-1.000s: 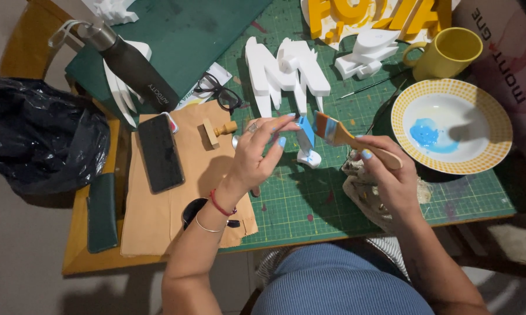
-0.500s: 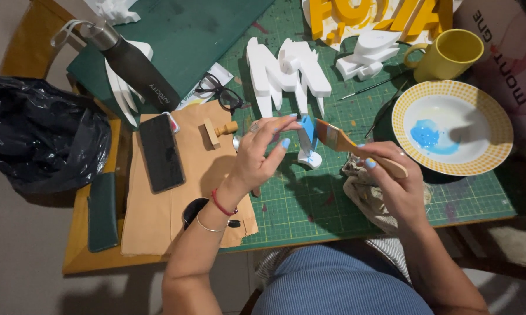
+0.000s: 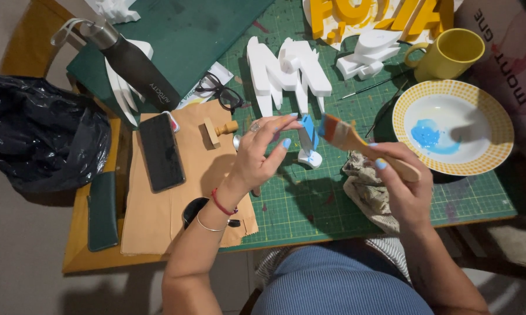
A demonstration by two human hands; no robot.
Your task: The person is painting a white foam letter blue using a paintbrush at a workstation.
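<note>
My left hand (image 3: 262,153) pinches a small white foam shape (image 3: 307,142), partly painted blue, and holds it upright just above the green cutting mat (image 3: 309,204). My right hand (image 3: 402,185) grips a flat wooden-handled paintbrush (image 3: 356,143). Its blue-tipped bristles touch the right side of the foam shape. A crumpled grey rag (image 3: 365,185) lies under my right hand. A yellow-rimmed white plate (image 3: 453,127) with a puddle of blue paint sits to the right.
White foam letters (image 3: 286,70) and yellow ones (image 3: 380,14) lie at the back, with a yellow mug (image 3: 447,53). A phone (image 3: 161,150), wooden stamp (image 3: 219,129) and glasses (image 3: 219,93) rest on brown paper (image 3: 169,216). A dark bottle (image 3: 131,64), black bag (image 3: 38,137) and green case (image 3: 102,210) are left.
My right hand has brought the brush leftwards and down, from above the foam shape onto its side. My left hand keeps the shape in nearly the same place.
</note>
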